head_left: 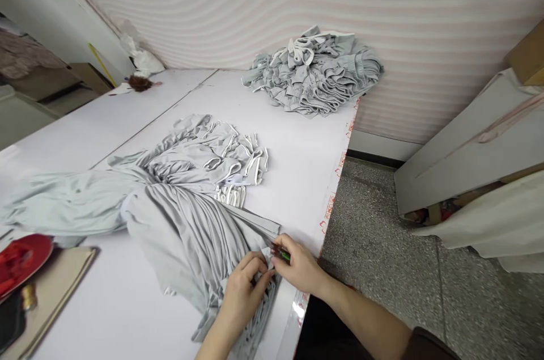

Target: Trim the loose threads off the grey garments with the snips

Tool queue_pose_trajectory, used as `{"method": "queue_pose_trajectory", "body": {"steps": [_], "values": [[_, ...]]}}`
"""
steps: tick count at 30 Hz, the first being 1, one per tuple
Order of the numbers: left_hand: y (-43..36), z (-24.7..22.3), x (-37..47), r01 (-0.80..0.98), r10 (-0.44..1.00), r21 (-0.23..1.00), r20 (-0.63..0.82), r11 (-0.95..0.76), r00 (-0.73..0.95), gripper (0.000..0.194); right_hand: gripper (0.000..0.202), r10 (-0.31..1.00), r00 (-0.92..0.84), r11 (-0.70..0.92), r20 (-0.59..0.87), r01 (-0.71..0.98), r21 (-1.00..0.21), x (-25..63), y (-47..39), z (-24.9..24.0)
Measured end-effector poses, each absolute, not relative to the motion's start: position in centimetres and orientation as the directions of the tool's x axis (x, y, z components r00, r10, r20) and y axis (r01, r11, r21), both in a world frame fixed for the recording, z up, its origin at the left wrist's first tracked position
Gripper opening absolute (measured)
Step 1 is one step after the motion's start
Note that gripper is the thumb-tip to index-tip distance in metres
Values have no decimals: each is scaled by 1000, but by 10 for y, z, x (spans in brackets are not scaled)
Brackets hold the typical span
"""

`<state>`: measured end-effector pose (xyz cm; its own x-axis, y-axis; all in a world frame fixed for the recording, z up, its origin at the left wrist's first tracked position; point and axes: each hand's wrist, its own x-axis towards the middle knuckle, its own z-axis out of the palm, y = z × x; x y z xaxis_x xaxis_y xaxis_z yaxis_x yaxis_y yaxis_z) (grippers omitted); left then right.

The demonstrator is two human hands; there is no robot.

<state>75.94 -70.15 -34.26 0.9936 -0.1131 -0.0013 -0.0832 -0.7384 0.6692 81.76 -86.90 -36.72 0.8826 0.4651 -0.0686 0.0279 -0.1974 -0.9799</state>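
A large heap of pale grey-green fabric pieces (182,235) lies across the white table, gathered in folds toward its near right edge. My left hand (249,286) has its fingers closed on the edge of the grey fabric. Close beside it, my right hand (297,263) holds a small dark tool with a green part (284,255), its fingertips meeting the fabric edge. Most of the tool is hidden by the fingers. Behind the hands, more grey pieces with white trim (229,159) spread over the table.
Another grey garment pile (318,73) sits at the table's far right corner. At lower left are a red dish (42,251) and a beige folder or board (68,286). A white plastic bag (147,62) lies far left. Right of the table (297,178) are speckled floor and a white cabinet (459,150).
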Motion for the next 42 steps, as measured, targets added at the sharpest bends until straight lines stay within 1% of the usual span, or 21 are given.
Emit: {"method": "queue_pose_trajectory", "body": {"steps": [2, 4, 6, 7, 9, 11, 13, 17, 23, 27, 29, 31, 34, 37, 40, 42], "values": [[-698, -342, 755, -103, -86, 640, 57, -761, 995, 20, 11, 444, 895, -205, -36, 62, -977, 814, -868, -369], [-696, -345, 750, -182, -68, 583, 212, -792, 975, 17, 10, 450, 893, -227, 6, 121, -966, 812, -868, -371], [-696, -349, 745, -275, -77, 492, 384, -826, 920, 13, 19, 480, 876, -279, 46, 203, -939, 810, -870, -371], [-696, -351, 743, -307, -93, 444, 442, -842, 892, 16, 24, 500, 864, -310, 54, 237, -921, 810, -871, -370], [-696, -354, 740, -333, -123, 372, 486, -866, 865, 20, 29, 539, 841, -350, 41, 268, -898, 811, -875, -367], [-695, -357, 739, -334, -135, 348, 489, -876, 862, 18, 25, 566, 824, -352, 12, 255, -901, 812, -879, -361], [-694, -359, 737, -332, -128, 350, 495, -876, 860, 18, 24, 587, 809, -342, 1, 249, -906, 813, -883, -357], [-692, -361, 735, -328, -119, 349, 504, -878, 855, 19, 19, 597, 802, -376, 10, 291, -880, 814, -885, -353], [-699, -361, 733, -239, 3, 448, 476, -861, 879, 22, 15, 590, 807, -384, 17, 299, -874, 815, -883, -355], [-702, -360, 733, -234, 31, 485, 477, -843, 878, 23, 18, 609, 793, -348, 31, 302, -887, 815, -884, -354], [-701, -359, 734, -250, 18, 477, 488, -842, 872, 24, 15, 596, 802, -361, 25, 296, -884, 815, -884, -354], [-699, -359, 736, -294, -32, 438, 514, -850, 857, 23, 14, 572, 820, -378, 0, 264, -887, 814, -884, -354], [-697, -358, 737, -333, -92, 381, 529, -862, 843, 21, 16, 577, 817, -349, -14, 232, -908, 814, -884, -355], [-698, -357, 736, -304, -64, 391, 520, -869, 852, 20, 18, 592, 806, -313, 8, 239, -919, 814, -884, -355], [-699, -356, 736, -294, -47, 405, 519, -866, 854, 20, 14, 567, 823, -317, 7, 226, -921, 813, -883, -356], [-699, -355, 737, -309, -63, 397, 525, -864, 849, 20, 13, 564, 826, -306, -2, 208, -929, 814, -884, -355]]}}
